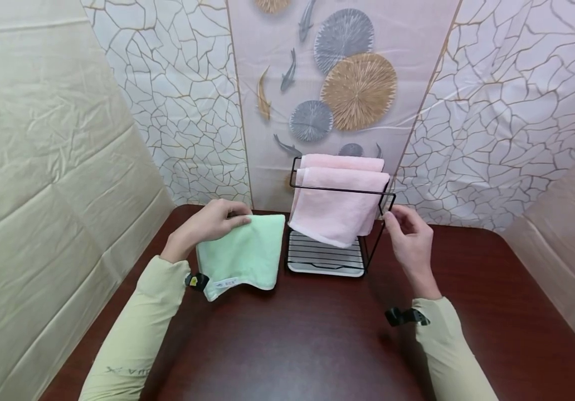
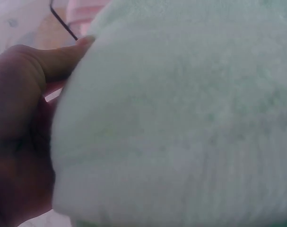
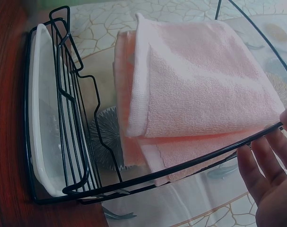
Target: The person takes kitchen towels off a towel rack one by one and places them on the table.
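Note:
My left hand (image 1: 222,217) pinches the top edge of a folded light-green towel (image 1: 247,250), which hangs left of the rack with a white label near its lower edge. In the left wrist view the towel (image 2: 181,113) fills most of the picture and hides some fingers. A black wire rack (image 1: 375,250) stands on the table, and my right hand (image 1: 410,236) grips its right upright between thumb and fingers. Pink towels (image 1: 342,200) hang folded over the rack's bars. The right wrist view shows the pink cloth (image 3: 204,80) close beside that hand (image 3: 271,165).
Under the rack's lower wires lies a white tray (image 1: 325,272). The dark red-brown table (image 1: 297,345) extends toward me. Behind it hangs a patterned cloth backdrop (image 1: 192,111), and beige cloth (image 1: 42,167) walls the left side.

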Demonstrator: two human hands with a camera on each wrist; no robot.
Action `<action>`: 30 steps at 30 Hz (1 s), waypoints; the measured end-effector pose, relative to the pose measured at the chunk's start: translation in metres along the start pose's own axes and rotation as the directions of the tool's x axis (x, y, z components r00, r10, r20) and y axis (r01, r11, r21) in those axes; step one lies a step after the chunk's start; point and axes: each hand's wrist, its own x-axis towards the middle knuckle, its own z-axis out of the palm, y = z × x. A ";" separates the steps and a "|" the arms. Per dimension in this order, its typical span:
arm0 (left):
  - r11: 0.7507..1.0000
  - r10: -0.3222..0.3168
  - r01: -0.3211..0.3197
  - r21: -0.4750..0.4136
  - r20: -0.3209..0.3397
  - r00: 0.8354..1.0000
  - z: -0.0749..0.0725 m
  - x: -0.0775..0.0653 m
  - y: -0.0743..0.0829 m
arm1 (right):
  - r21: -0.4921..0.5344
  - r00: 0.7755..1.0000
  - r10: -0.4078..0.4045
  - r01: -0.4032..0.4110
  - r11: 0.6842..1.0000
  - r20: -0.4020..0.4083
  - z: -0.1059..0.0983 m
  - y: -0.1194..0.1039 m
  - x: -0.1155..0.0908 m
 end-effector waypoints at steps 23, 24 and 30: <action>0.952 -0.192 0.188 0.242 -0.008 0.981 0.023 0.053 -0.033 | 0.023 1.000 0.018 -0.017 1.000 -0.017 0.000 -0.003 0.000; 0.942 -0.208 0.207 0.264 -0.024 0.978 0.026 0.056 -0.033 | 0.024 1.000 0.018 -0.017 1.000 -0.017 0.000 -0.003 0.000; 0.891 -0.260 0.297 0.344 -0.150 0.954 0.042 0.069 -0.033 | 0.002 0.999 0.043 -0.043 0.999 -0.008 0.000 -0.004 -0.001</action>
